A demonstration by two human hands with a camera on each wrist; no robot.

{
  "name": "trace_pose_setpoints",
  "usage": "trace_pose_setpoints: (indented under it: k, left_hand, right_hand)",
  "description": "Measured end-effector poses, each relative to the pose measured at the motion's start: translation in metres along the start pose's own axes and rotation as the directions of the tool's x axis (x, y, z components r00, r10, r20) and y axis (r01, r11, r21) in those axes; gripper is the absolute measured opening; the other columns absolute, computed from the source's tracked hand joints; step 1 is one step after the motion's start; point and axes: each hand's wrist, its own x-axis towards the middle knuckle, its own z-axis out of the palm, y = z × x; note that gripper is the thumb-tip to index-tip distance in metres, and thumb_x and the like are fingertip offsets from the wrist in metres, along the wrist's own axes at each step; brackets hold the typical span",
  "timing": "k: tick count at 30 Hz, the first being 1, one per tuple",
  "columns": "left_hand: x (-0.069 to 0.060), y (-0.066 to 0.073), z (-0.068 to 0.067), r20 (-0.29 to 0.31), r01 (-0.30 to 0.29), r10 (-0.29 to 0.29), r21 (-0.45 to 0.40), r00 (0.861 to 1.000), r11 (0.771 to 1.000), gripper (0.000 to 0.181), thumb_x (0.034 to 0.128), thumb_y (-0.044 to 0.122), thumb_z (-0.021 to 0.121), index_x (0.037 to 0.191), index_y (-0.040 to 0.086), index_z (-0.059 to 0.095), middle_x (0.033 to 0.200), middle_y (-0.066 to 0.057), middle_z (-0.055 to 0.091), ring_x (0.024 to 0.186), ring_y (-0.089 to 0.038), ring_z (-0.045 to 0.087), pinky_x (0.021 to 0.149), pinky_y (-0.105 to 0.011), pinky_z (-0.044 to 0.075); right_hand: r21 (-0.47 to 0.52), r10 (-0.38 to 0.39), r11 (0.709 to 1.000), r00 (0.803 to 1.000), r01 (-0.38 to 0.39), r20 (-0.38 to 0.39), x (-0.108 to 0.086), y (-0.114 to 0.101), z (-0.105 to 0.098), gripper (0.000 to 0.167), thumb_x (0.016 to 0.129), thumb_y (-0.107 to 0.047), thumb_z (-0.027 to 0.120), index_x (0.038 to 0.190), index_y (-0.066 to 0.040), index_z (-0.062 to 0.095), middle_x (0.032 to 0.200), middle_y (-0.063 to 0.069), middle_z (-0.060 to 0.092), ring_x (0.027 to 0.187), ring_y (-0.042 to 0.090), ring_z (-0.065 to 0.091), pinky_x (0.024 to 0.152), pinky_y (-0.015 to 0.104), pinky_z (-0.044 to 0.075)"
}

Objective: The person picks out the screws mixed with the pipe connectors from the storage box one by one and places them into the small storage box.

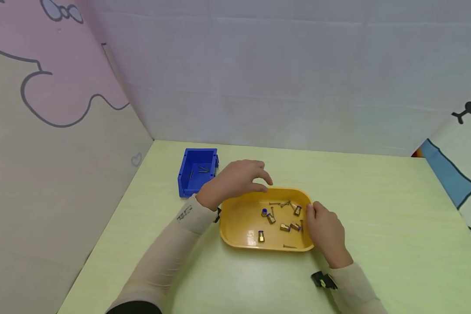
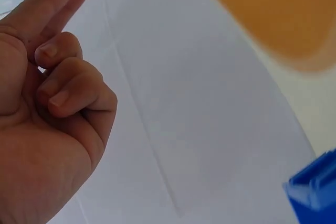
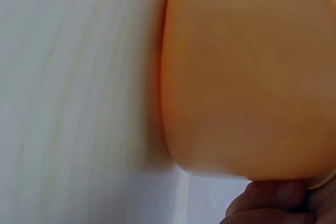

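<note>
A yellow tray (image 1: 239,222) stands on the table, holding several screws (image 1: 289,247) and several brass push-in fittings (image 1: 284,227) with blue collars. My right hand (image 1: 327,231) grips the tray's right rim; its fingers (image 3: 273,198) lie against the wall in the right wrist view. Over the tray's far left edge is my left hand (image 1: 241,178), thumb and index finger apart. In the left wrist view some fingers (image 2: 86,85) curl loosely toward the palm, and nothing shows in them. Left of that hand, a blue bin (image 1: 200,156) contains several screws (image 1: 203,171).
The pale table (image 1: 377,209) extends right of the tray and in front of it. A white sheet wall (image 1: 259,87) rises behind, and printed panels (image 1: 82,174) border both sides. The left forearm (image 1: 168,261) crosses the table in front of the bin.
</note>
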Motion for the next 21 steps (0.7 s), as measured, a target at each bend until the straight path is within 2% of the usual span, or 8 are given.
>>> trace_pose_setpoints:
  k: [4, 6, 9, 12, 14, 18, 19, 21]
  left_hand:
    - [0.010, 0.006, 0.014, 0.054, -0.043, 0.043, -0.010, 0.998, 0.999, 0.022, 0.0944, 0.035, 0.069, 0.113, 0.028, 0.077, 0.097, 0.005, 0.058, 0.086, -0.012, 0.056, 0.075, -0.027, 0.048]
    - [0.014, 0.008, 0.019, 0.069, -0.059, 0.059, 0.009, 0.996, 0.998, 0.020, 0.0938, 0.031, 0.071, 0.112, 0.027, 0.078, 0.090, 0.005, 0.053, 0.079, -0.012, 0.050, 0.069, -0.025, 0.044]
    - [0.016, 0.011, 0.023, 0.087, -0.072, 0.067, 0.061, 0.994, 0.996, 0.020, 0.0915, 0.026, 0.074, 0.111, 0.027, 0.078, 0.087, 0.006, 0.051, 0.077, -0.011, 0.048, 0.067, -0.023, 0.042]
    - [0.018, 0.015, 0.025, 0.120, -0.088, 0.077, 0.088, 0.990, 0.992, 0.025, 0.0907, 0.026, 0.075, 0.116, 0.027, 0.077, 0.090, 0.006, 0.055, 0.079, -0.012, 0.051, 0.070, -0.024, 0.045]
    - [0.020, 0.019, 0.026, 0.130, -0.103, 0.091, 0.091, 0.987, 0.990, 0.028, 0.0919, 0.029, 0.073, 0.119, 0.027, 0.075, 0.100, 0.006, 0.061, 0.089, -0.012, 0.057, 0.078, -0.025, 0.049]
    - [0.025, 0.026, 0.029, 0.089, -0.135, 0.130, 0.055, 0.988, 0.989, 0.029, 0.0946, 0.033, 0.069, 0.123, 0.028, 0.073, 0.122, 0.004, 0.065, 0.116, -0.015, 0.060, 0.096, -0.031, 0.049]
    - [0.026, 0.027, 0.031, 0.077, -0.140, 0.136, 0.047, 0.988, 0.989, 0.028, 0.0951, 0.034, 0.068, 0.123, 0.028, 0.073, 0.123, 0.004, 0.065, 0.116, -0.014, 0.060, 0.095, -0.031, 0.049]
    - [0.028, 0.029, 0.035, 0.072, -0.153, 0.149, 0.048, 0.986, 0.987, 0.027, 0.0948, 0.032, 0.069, 0.121, 0.028, 0.074, 0.113, 0.005, 0.065, 0.103, -0.013, 0.062, 0.086, -0.028, 0.050]
  right_hand:
    - [0.005, -0.005, 1.000, 1.000, 0.005, 0.001, 0.000, 0.001, 0.000, 0.039, 0.107, -0.033, 0.035, 0.080, -0.008, 0.046, 0.062, 0.007, 0.042, 0.050, 0.021, 0.042, 0.047, 0.031, 0.032]
    - [0.005, -0.006, 1.000, 1.000, 0.006, -0.001, 0.000, 0.001, 0.000, 0.039, 0.108, -0.033, 0.034, 0.080, -0.008, 0.046, 0.062, 0.007, 0.041, 0.049, 0.021, 0.042, 0.047, 0.031, 0.032]
    - [0.000, -0.004, 1.000, 1.000, 0.004, -0.004, 0.000, 0.001, 0.000, 0.040, 0.108, -0.033, 0.034, 0.080, -0.008, 0.046, 0.062, 0.007, 0.042, 0.050, 0.021, 0.043, 0.047, 0.032, 0.032]
    - [-0.005, 0.000, 1.000, 1.000, 0.000, -0.004, 0.001, 0.001, 0.000, 0.039, 0.108, -0.033, 0.034, 0.080, -0.008, 0.047, 0.062, 0.007, 0.042, 0.050, 0.021, 0.043, 0.047, 0.032, 0.033]
    - [-0.008, 0.000, 1.000, 1.000, 0.000, -0.005, 0.001, 0.001, 0.000, 0.039, 0.107, -0.033, 0.034, 0.080, -0.007, 0.047, 0.062, 0.007, 0.042, 0.050, 0.021, 0.043, 0.047, 0.032, 0.033]
    - [-0.013, 0.000, 1.000, 1.000, 0.000, -0.001, 0.002, 0.001, 0.000, 0.039, 0.107, -0.033, 0.034, 0.081, -0.007, 0.047, 0.062, 0.007, 0.043, 0.050, 0.021, 0.043, 0.046, 0.032, 0.033]
    - [-0.015, 0.000, 1.000, 1.000, 0.000, 0.001, 0.002, 0.001, 0.000, 0.039, 0.107, -0.033, 0.034, 0.081, -0.007, 0.047, 0.062, 0.007, 0.043, 0.050, 0.021, 0.043, 0.046, 0.032, 0.033]
    - [-0.017, -0.001, 1.000, 1.000, 0.001, 0.005, 0.002, 0.001, 0.001, 0.039, 0.108, -0.033, 0.034, 0.081, -0.007, 0.047, 0.062, 0.007, 0.043, 0.050, 0.021, 0.043, 0.046, 0.032, 0.033]
